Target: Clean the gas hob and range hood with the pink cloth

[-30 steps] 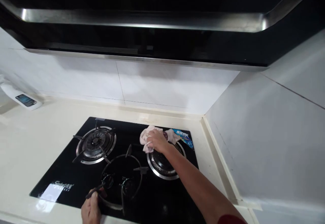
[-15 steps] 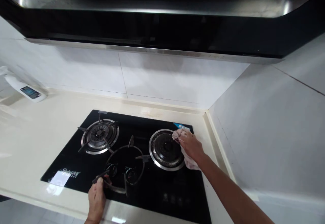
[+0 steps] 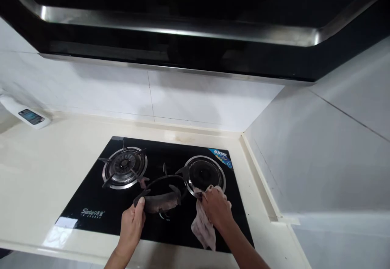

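Note:
My left hand point(image 3: 133, 221) grips a dark ring-shaped pan support point(image 3: 163, 202) by one of its prongs, thumb on top. The support is tilted above the black glass gas hob point(image 3: 115, 220), its outer band facing me. My right hand point(image 3: 217, 207) is closed on a pale pinkish cloth point(image 3: 203, 229), which hangs down toward the hob's front edge. That hand is at the near side of the right burner point(image 3: 204, 175), whose pan support is off. The left burner point(image 3: 124, 167) has its own support in place.
A black range hood point(image 3: 170, 49) overhangs the hob. On the cream counter point(image 3: 70, 151), a white bottle point(image 3: 27, 115) leans at the far left. A tiled wall stands behind, another at the right. A blue sticker point(image 3: 222, 157) marks the hob's back right corner.
My left hand has raised and tilted the pan support, moving it toward the right burner. My right hand has come nearer with the cloth, from the burner's far right edge to its near side.

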Available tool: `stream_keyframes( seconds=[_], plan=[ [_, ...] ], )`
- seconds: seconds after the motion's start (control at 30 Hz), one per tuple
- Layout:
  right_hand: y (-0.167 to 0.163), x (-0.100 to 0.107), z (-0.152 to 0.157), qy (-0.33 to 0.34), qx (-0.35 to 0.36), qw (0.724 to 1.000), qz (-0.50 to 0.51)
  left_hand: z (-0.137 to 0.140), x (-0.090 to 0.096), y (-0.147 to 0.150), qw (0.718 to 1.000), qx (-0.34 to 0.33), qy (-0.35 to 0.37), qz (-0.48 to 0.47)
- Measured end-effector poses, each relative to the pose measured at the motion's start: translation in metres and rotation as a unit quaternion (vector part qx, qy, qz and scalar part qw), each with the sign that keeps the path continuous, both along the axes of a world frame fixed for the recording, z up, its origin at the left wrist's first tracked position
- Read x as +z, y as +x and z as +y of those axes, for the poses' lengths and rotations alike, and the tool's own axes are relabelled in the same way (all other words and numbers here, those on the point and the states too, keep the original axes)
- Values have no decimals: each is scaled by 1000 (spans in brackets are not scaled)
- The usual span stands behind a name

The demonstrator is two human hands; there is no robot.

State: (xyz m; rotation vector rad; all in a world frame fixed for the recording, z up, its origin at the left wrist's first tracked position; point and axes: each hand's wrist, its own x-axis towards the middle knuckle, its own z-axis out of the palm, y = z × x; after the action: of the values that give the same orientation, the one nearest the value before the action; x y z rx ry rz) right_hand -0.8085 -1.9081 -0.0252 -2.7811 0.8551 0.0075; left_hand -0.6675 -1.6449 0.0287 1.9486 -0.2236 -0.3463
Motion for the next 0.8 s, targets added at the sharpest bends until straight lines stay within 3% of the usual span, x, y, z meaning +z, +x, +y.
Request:
stream_keyframes(
  seconds=[0.17, 0.4, 0.53, 0.67, 0.8],
  plan=[
    [20, 6, 9, 65, 1, 995, -74, 8, -1, 5, 999, -44, -8, 4],
    [87, 38, -36, 28, -36, 992, -119, 23, -5, 21, 999, -41, -14, 21],
    [136, 38, -51, 16, -41, 995, -89, 29, -4, 31, 999, -42, -21, 17],
    [160, 25, -40, -10, -39, 998, -54, 31, -3, 35, 998, -44, -28, 32],
    [156, 18, -7, -41, 4, 998, -51, 32, -4, 37, 998, -49, -23, 39]
  ],
)
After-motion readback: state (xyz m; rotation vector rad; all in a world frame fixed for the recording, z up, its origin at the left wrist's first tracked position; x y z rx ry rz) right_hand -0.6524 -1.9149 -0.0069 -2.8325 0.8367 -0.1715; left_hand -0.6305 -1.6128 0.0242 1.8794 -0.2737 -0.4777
